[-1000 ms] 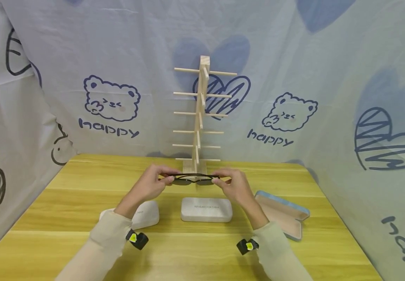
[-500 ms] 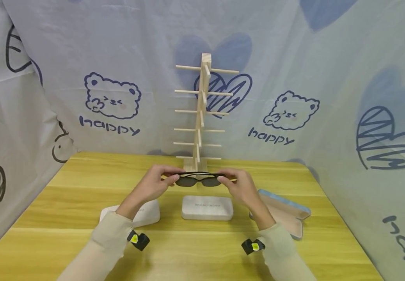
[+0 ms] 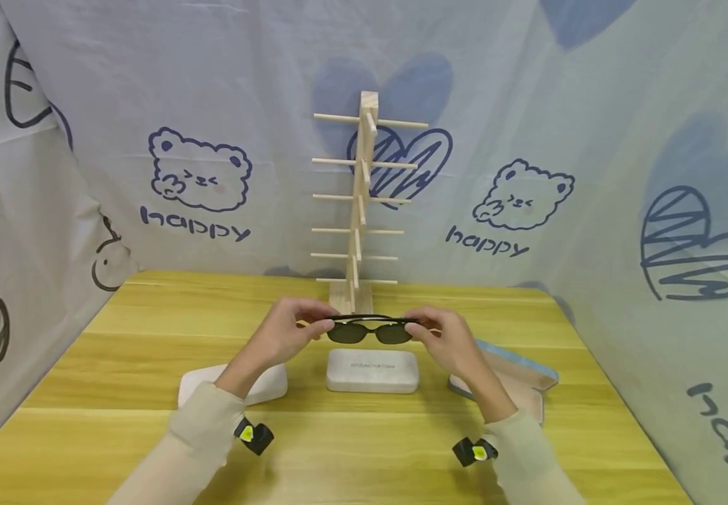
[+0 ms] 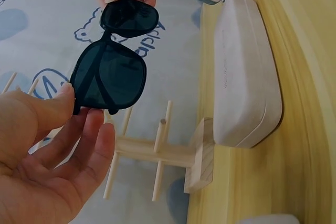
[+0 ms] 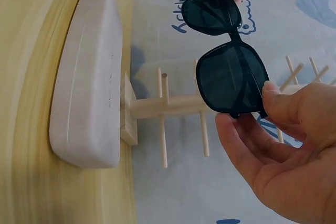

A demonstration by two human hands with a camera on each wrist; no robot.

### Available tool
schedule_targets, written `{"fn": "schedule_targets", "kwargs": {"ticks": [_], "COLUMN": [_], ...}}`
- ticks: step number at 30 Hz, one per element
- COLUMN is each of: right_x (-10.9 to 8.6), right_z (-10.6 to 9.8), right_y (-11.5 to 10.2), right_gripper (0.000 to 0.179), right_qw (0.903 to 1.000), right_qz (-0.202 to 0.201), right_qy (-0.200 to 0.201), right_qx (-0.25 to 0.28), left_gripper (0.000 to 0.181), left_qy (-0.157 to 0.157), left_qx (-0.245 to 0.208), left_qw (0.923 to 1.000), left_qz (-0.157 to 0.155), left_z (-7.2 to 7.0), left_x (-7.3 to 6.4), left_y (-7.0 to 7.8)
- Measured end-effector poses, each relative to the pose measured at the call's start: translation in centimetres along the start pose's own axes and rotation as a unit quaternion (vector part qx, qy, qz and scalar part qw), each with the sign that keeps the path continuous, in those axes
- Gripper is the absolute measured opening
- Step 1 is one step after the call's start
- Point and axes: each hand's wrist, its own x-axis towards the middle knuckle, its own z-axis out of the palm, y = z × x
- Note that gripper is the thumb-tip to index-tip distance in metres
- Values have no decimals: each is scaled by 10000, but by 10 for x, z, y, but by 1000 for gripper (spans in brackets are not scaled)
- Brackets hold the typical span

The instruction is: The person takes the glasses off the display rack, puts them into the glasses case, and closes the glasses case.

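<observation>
Black sunglasses (image 3: 370, 331) with dark lenses hang in the air above the table, in front of the wooden stand's base. My left hand (image 3: 285, 330) pinches their left end between thumb and fingers. At the other end, my right hand (image 3: 446, 337) pinches the frame the same way. The temple arms look folded behind the lenses in the left wrist view, where the near lens of the sunglasses (image 4: 118, 74) shows the arms crossing through it. Below the glasses lies a closed white glasses case (image 3: 372, 372) with small lettering on its lid.
Behind the glasses rises a wooden stand (image 3: 364, 182) with several crosswise pegs. A second white case (image 3: 266, 384) lies under my left forearm. Beside my right forearm an open glasses case (image 3: 518, 365) shows a pinkish lining and blue edge. A printed cloth (image 3: 301, 56) hangs behind the table.
Both hands have shifted slightly right and toward me with the sunglasses. The lenses have tilted, so more of their dark faces shows now. The cases and the stand stay in place.
</observation>
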Motion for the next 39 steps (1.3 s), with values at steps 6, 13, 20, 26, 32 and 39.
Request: {"fn": "schedule_targets", "kwargs": {"ticks": [6,13,20,26,32,39], "right_x": [-9,-17,-26,-34,-41,-46], "right_z": [-6,-13,-21,-28,-34,-42], "right_y": [7,15,22,29,34,41], "right_gripper": [20,20,21,21,20,21], "right_qw": [10000,10000,9999,9998,9993,9985], "right_qz": [10,17,-9,-62,-104,-27], "right_qy": [24,78,105,157,184,228], "right_qx": [11,45,9,-116,-311,-489], "left_gripper": [20,20,21,22,21,21], "left_qy": [-79,-175,-360,-411,-498,-605], "left_qx": [-120,-160,-247,-342,-397,-504], "left_qw": [9999,9996,9985,9982,9978,9963], "left_qz": [69,158,332,287,200,351], "left_z": [11,23,35,46,59,69], "left_x": [1,4,8,11,15,18], "left_y": [2,5,6,8,8,8]}}
